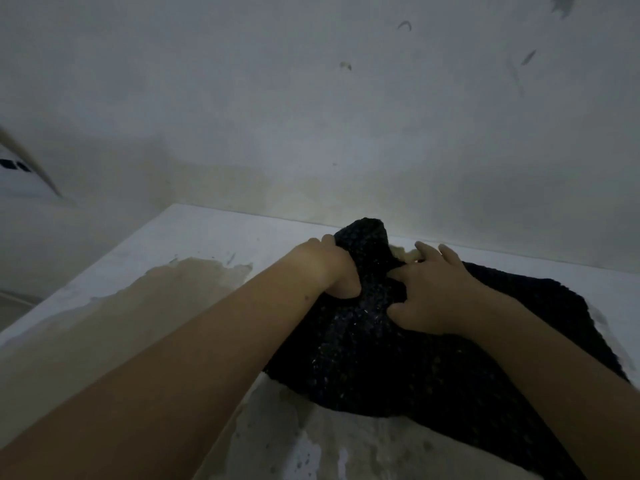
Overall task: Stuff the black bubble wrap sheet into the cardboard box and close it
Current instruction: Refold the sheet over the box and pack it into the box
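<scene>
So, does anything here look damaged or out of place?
The white table looks damaged: a big brown patch of worn-off coating lies left of the left hand. The wall behind is scuffed too.

A white worktop (214, 237) fills the lower half of the view. It has a big brown worn patch (138, 306) at about 9 o'clock, and smaller brown and grey spots (277, 427) at 6 o'clock. Behind it stands a pale, dirty wall (311, 116). The wall has a few small dark marks (405, 25) at about 1 o'clock. At 9 o'clock, by the left edge, a white thing (17, 181) with dark slots pokes in.
</scene>
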Motion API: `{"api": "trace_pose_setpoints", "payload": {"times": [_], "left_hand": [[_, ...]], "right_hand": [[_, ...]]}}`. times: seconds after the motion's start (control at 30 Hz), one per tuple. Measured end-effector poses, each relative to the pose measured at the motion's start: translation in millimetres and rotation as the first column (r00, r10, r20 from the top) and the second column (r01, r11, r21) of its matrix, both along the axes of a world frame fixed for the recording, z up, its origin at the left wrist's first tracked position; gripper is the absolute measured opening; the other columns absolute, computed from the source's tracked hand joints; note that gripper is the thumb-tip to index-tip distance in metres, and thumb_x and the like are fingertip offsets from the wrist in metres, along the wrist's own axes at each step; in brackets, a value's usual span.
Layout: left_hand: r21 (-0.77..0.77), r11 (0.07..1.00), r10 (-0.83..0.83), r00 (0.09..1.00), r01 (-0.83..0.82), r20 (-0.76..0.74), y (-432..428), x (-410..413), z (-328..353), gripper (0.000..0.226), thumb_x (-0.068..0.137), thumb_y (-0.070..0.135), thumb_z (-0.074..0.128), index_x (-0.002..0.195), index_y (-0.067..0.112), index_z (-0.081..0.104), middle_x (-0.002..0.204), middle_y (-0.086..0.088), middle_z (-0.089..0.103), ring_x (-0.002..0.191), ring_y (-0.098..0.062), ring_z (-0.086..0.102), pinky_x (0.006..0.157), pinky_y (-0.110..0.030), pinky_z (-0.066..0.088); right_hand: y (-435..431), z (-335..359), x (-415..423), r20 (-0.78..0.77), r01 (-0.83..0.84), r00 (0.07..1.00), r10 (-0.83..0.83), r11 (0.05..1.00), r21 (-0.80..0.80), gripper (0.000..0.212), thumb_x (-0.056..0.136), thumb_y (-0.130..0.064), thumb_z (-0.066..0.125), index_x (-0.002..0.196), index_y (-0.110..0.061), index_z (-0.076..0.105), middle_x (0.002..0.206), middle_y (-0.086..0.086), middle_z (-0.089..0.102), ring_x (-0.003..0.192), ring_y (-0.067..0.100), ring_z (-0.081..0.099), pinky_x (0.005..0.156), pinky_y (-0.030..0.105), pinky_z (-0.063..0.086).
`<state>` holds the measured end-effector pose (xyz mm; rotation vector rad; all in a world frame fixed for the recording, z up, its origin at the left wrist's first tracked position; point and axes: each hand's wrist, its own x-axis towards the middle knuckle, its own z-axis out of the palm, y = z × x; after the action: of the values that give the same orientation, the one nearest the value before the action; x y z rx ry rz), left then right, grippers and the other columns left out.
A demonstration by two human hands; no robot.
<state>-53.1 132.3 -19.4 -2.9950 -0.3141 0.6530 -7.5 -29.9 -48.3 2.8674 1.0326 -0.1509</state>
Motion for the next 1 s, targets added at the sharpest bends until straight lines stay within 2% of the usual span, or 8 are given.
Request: {"api": "trace_pose_setpoints", "payload": {"times": [0.1, 0.27, 0.43, 0.57, 0.7, 0.8, 0.9, 1.0], "left_hand": [[0.058, 0.998, 0.0, 0.999, -0.002, 0.038, -6.4, -3.2, -8.1, 0.06, 0.093, 0.032, 0.045, 0.15, 0.018, 0.033, 0.156, -0.013, 0.006, 0.14, -0.036, 0.014, 0.107, -0.046, 0.029], [0.098, 0.977, -0.212, 0.928, 0.19, 0.306, -0.2, -15.4, -15.0, 0.053, 0.088, 0.031, 0.052, 0.139, 0.019, 0.044, 0.163, -0.012, -0.015, 0.147, -0.04, -0.011, 0.117, -0.054, 0.007], [-0.077, 0.928, -0.285, 0.826, 0.365, 0.487, 18.4, -22.0, -10.9, 0.061, 0.078, 0.02, 0.061, 0.134, 0.016, 0.039, 0.141, -0.004, 0.044, 0.137, -0.025, 0.033, 0.111, -0.04, 0.015], [0.043, 0.902, -0.363, 0.7, 0.43, 0.615, 17.7, -25.5, -13.1, 0.074, 0.074, 0.014, 0.055, 0.145, 0.019, 0.033, 0.125, 0.002, 0.052, 0.116, -0.021, 0.045, 0.099, -0.038, 0.024], [0.202, 0.906, -0.415, 0.688, 0.372, 0.595, 11.6, -28.1, -10.8, 0.039, 0.078, 0.03, 0.054, 0.115, 0.02, 0.056, 0.107, 0.0, 0.046, 0.107, -0.025, 0.042, 0.088, -0.04, 0.025], [0.174, 0.94, -0.339, 0.748, 0.293, 0.57, 11.1, -27.8, -12.3, 0.027, 0.087, 0.045, 0.044, 0.083, 0.019, 0.048, 0.108, -0.003, 0.034, 0.112, -0.028, 0.035, 0.092, -0.043, 0.025], [0.124, 0.975, -0.221, 0.888, 0.186, 0.404, 6.4, -19.0, -12.1, 0.045, 0.093, 0.052, 0.033, 0.102, 0.02, 0.063, 0.141, -0.009, 0.029, 0.129, -0.032, 0.024, 0.104, -0.048, 0.023], [0.071, 0.994, -0.096, 0.976, 0.084, 0.195, -1.4, -2.3, -9.0, 0.06, 0.096, 0.05, 0.029, 0.139, 0.016, 0.05, 0.153, -0.011, 0.021, 0.137, -0.036, 0.018, 0.11, -0.052, 0.016]], "right_hand": [[9.0, 0.1, 17.0, -0.164, 0.033, 0.985, -0.059, 0.988, -0.153, 0.081, 0.071, -0.062, 0.039, 0.147, -0.033, 0.033, 0.161, 0.011, 0.014, 0.148, 0.03, -0.006, 0.116, 0.053, -0.01], [8.4, -5.6, 17.2, -0.165, 0.023, 0.985, -0.052, 0.985, -0.173, 0.093, 0.063, -0.068, 0.031, 0.15, -0.036, 0.025, 0.163, 0.005, 0.006, 0.146, 0.03, -0.015, 0.11, 0.053, -0.023], [-1.1, -12.0, 4.4, -0.072, -0.019, 0.997, 0.022, 0.999, 0.038, 0.08, 0.063, -0.067, 0.029, 0.132, -0.033, 0.051, 0.16, 0.005, 0.019, 0.147, 0.029, -0.013, 0.113, 0.05, -0.019], [-5.8, -15.4, -5.2, 0.01, -0.031, 1.0, 0.029, 0.983, 0.18, 0.046, 0.069, -0.06, 0.033, 0.101, -0.032, 0.053, 0.152, 0.009, 0.034, 0.148, 0.029, -0.002, 0.117, 0.05, -0.011], [-7.9, -16.3, -7.7, 0.02, -0.034, 0.999, 0.03, 0.971, 0.235, 0.057, 0.071, -0.055, 0.035, 0.12, -0.032, 0.055, 0.14, 0.006, 0.047, 0.147, 0.03, 0.002, 0.118, 0.049, -0.008], [-7.6, -16.1, -8.2, 0.044, -0.043, 0.998, 0.033, 0.964, 0.262, 0.046, 0.07, -0.053, 0.035, 0.104, -0.032, 0.058, 0.123, 0.003, 0.055, 0.145, 0.032, 0.012, 0.118, 0.049, -0.003], [-6.9, -13.7, -8.5, 0.057, -0.037, 0.998, 0.023, 0.965, 0.259, 0.049, 0.073, -0.05, 0.039, 0.11, -0.026, 0.062, 0.125, 0.005, 0.057, 0.146, 0.03, 0.012, 0.117, 0.047, -0.005], [-10.2, -15.6, -14.7, 0.149, -0.059, 0.989, 0.01, 0.943, 0.328, 0.05, 0.076, -0.044, 0.047, 0.118, -0.022, 0.06, 0.124, 0.005, 0.06, 0.144, 0.032, 0.019, 0.118, 0.044, 0.001]]}}
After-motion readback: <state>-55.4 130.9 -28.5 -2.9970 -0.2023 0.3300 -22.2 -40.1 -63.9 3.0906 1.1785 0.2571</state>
